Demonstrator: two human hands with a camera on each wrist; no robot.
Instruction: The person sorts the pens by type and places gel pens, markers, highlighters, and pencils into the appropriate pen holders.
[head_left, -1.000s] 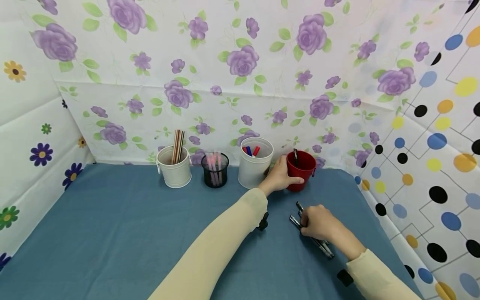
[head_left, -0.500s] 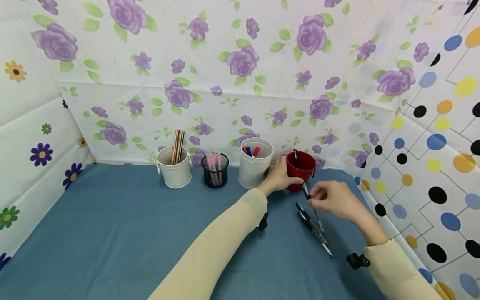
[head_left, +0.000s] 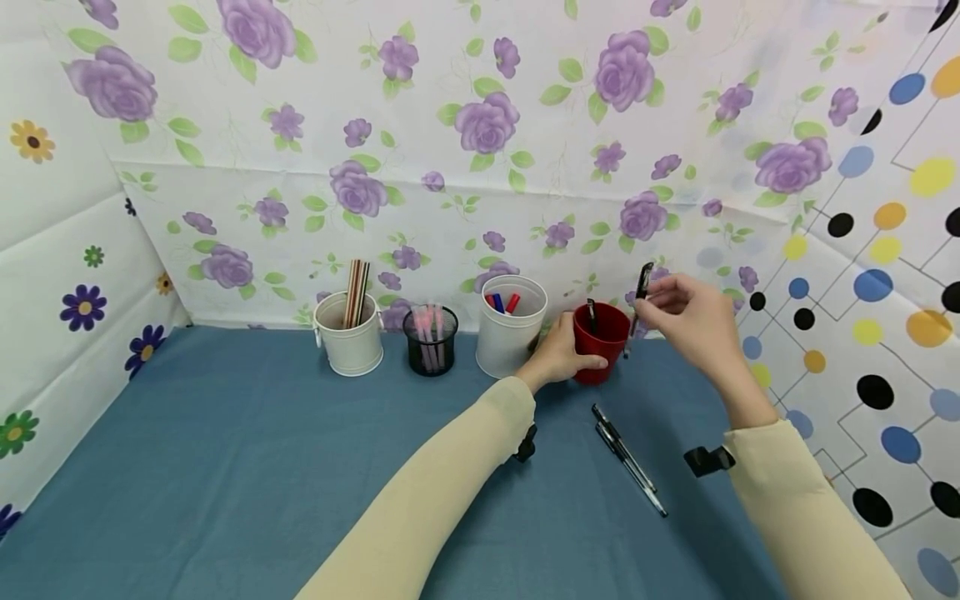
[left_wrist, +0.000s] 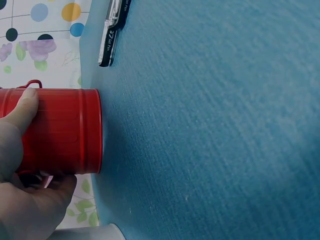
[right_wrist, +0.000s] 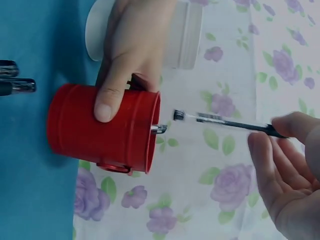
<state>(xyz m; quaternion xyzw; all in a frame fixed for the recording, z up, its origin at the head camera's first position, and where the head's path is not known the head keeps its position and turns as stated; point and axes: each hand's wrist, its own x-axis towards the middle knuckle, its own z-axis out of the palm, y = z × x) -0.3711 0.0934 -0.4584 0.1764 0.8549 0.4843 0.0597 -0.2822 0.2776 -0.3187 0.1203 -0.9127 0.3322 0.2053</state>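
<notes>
My left hand grips the side of a small red bucket, thumb across its front, as the left wrist view also shows. One black pen stands inside, its end above the rim. My right hand pinches a clear-barrelled gel pen by its black end. This pen points down beside the bucket's right side in the head view; in the right wrist view its far end lies just outside the bucket's mouth. Two more gel pens lie side by side on the blue cloth in front of the bucket.
Left of the bucket stands a tall white bucket with red and blue markers. Further left are a black mesh cup of pink pens and a white bucket with striped sticks. Patterned cloth walls rise behind and at the sides.
My right hand has picked up one gel pen from those on the cloth and lifted it up beside the red bucket. My left hand stays on the bucket.
</notes>
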